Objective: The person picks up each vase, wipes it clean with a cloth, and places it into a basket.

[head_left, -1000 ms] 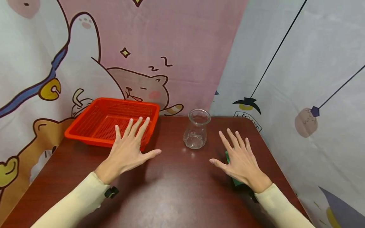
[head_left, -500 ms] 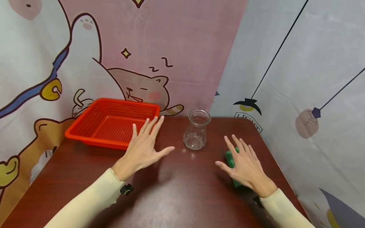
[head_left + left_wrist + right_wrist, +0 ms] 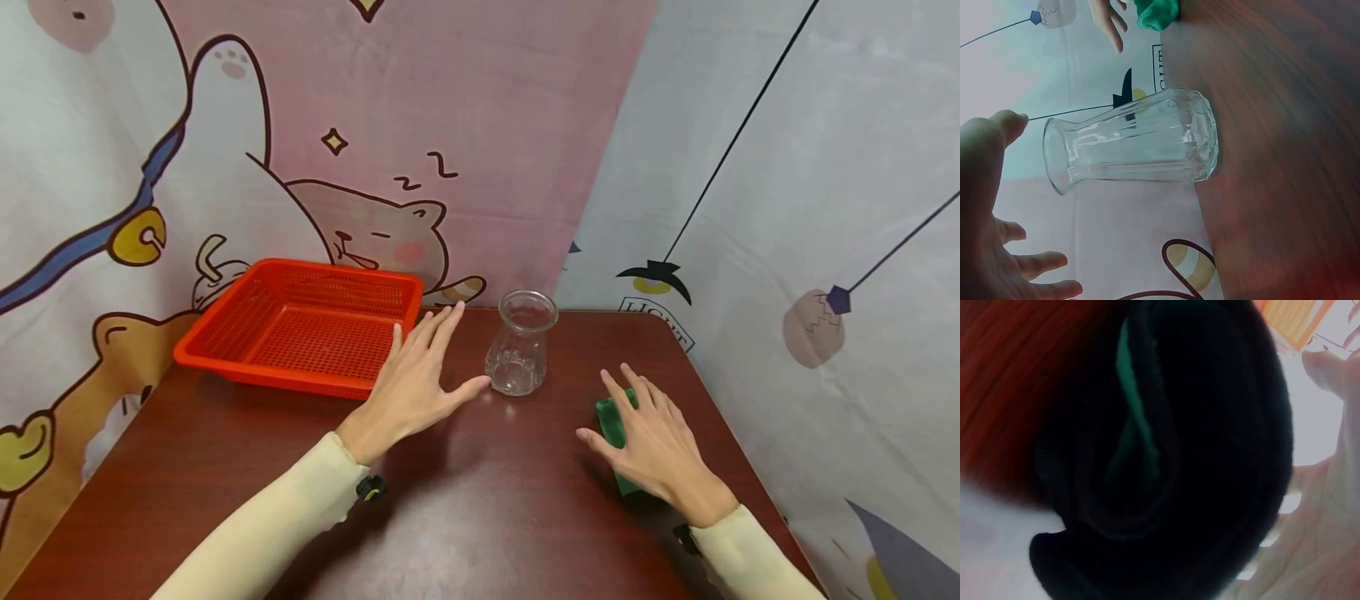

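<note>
A clear glass jar (image 3: 519, 342) stands upright at the back middle of the dark wooden table (image 3: 465, 492); the left wrist view shows the jar (image 3: 1135, 142) close up. My left hand (image 3: 420, 379) hovers just left of it, fingers spread and straight, thumb tip almost at the jar's base. My right hand (image 3: 648, 442) lies flat with straight fingers over a folded green cloth (image 3: 611, 421) on the right of the table. The right wrist view is filled by the dark, shadowed cloth (image 3: 1147, 450).
An empty red plastic basket (image 3: 225, 337) sits at the back left of the table. Cartoon-printed fabric (image 3: 375, 150) walls the space behind and on the right. The table's right edge runs close beside my right hand.
My left hand has moved right from over the basket's front edge to beside the jar. My right hand has shifted slightly right and toward me over the green cloth.
</note>
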{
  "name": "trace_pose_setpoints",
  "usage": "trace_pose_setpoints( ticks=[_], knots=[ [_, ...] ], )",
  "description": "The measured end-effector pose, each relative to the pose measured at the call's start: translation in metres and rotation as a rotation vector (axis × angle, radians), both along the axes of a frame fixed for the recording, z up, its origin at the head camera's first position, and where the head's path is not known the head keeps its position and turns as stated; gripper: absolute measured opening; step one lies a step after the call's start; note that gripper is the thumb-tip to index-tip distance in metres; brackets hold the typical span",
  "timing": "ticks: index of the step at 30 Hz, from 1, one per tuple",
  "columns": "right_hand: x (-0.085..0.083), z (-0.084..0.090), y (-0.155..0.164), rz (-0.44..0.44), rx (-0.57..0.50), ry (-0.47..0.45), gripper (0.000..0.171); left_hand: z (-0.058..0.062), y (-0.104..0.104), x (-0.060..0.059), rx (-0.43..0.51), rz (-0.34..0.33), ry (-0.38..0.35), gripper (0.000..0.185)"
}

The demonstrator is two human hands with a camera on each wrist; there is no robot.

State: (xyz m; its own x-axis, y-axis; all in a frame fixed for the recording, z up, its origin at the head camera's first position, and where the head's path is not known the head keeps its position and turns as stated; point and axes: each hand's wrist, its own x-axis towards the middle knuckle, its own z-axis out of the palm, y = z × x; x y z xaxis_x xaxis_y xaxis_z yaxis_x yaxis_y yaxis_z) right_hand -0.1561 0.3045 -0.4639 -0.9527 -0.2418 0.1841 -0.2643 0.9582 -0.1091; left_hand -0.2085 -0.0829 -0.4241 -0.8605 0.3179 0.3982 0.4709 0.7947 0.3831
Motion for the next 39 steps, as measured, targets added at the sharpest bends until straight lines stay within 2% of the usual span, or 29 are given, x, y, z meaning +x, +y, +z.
trace_pose_setpoints(
  ticks=[9,19,33,39],
  knots=[
    [-0.002,-0.007,0.007,-0.035,-0.008,-0.028,0.102,-0.002,0.015,-0.008,0.031,-0.021,0.021,0.11],
    [0.002,-0.008,0.008,-0.09,-0.036,-0.031,0.103,-0.002,0.029,-0.016,0.118,-0.073,-0.024,0.11],
    [0.008,-0.014,0.009,-0.154,-0.071,-0.055,0.107,-0.007,0.047,-0.028,0.23,-0.107,-0.098,0.113],
    [0.009,-0.015,0.011,-0.164,-0.067,-0.064,0.102,-0.013,0.055,-0.036,0.255,-0.128,-0.092,0.112]
  ],
)
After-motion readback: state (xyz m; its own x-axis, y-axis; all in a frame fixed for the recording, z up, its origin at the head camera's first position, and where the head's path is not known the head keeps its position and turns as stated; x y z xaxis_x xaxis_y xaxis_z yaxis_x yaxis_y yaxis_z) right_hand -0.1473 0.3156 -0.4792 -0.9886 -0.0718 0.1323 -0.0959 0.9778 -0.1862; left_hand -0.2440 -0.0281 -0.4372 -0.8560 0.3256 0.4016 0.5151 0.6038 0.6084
